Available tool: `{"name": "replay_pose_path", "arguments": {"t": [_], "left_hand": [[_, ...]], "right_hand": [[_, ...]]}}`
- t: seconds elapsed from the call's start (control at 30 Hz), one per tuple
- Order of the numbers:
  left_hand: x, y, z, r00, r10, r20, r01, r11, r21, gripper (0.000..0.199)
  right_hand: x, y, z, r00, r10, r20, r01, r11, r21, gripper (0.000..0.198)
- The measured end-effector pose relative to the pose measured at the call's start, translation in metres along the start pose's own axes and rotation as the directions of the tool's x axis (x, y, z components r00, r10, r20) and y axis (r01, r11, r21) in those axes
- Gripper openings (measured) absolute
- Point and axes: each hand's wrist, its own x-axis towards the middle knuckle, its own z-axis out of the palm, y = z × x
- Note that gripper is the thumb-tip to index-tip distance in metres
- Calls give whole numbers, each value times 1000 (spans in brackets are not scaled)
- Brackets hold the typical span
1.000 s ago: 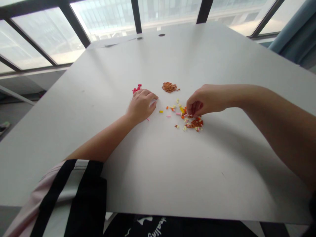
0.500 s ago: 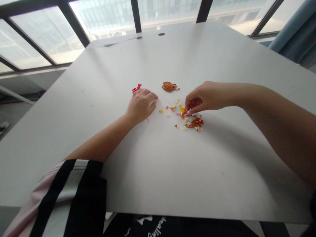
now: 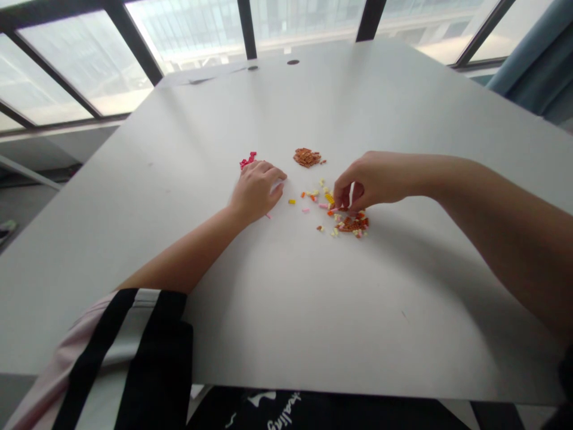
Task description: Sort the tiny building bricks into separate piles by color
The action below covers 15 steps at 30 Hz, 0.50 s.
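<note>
My left hand [image 3: 256, 190] lies on the white table, fingers spread a little and thumb apart, holding nothing I can see. Small red toy bricks [image 3: 248, 160] show just beyond its knuckles, and a thin pink piece [image 3: 268, 216] lies by its thumb side. Over a mixed heap of tiny bricks, my right hand [image 3: 358, 184] reaches down with bent fingers. Its thumb and fingertips look apart, touching the pieces. Brown bricks [image 3: 354, 224] form the near part of that heap, with yellow, cream, orange and pink pieces around. A single yellow brick [image 3: 292, 202] lies between the hands.
A separate pile of brown bricks [image 3: 307, 157] sits farther back on the table [image 3: 286, 298]. Two dark round holes [image 3: 293, 62] are near the far edge, beside the windows. A blue-grey curtain [image 3: 537, 65] hangs at the right.
My right hand has lowered slightly towards me into the heap, and its thumb and fingers have parted from a pinch. The left hand has stayed in place.
</note>
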Motion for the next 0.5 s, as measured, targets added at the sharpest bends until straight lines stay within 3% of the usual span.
{"name": "replay_pose_path", "arguments": {"t": [0.5], "left_hand": [[1, 0, 1, 1000, -4, -12, 4, 1000, -13, 22]], "right_hand": [[3, 2, 0, 999, -29, -30, 28, 999, -27, 16]]}}
